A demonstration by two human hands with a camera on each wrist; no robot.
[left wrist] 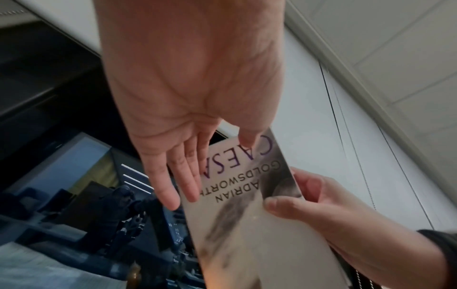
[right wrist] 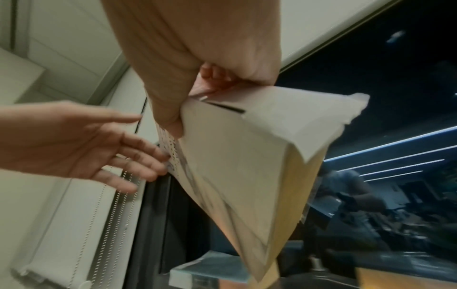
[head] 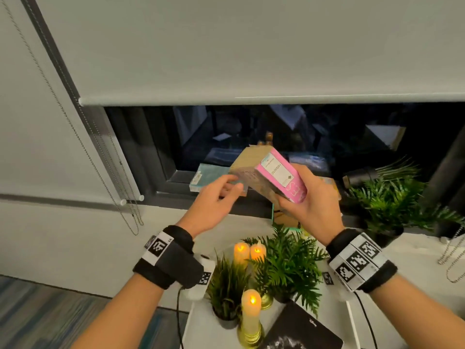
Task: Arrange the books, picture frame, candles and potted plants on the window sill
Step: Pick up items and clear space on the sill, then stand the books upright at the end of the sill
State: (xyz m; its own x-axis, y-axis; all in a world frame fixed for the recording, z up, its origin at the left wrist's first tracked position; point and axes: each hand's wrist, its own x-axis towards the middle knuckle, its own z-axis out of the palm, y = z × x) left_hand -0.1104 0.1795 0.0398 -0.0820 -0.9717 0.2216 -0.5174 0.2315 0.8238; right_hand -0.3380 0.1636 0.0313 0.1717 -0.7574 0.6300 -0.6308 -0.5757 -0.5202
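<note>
A thick book (head: 270,173) with a pink spine is gripped in the right hand (head: 312,205), thumb and fingers curled round its lower end, and is held tilted above the window sill (head: 251,205). Its cover is touched by the straightened fingers of the left hand (head: 214,197), nothing being grasped. Three lit candles (head: 251,302) and three potted plants (head: 226,285) are counted; a teal book (head: 205,176) lies on the sill, below a lowered roller blind (head: 251,46).
</note>
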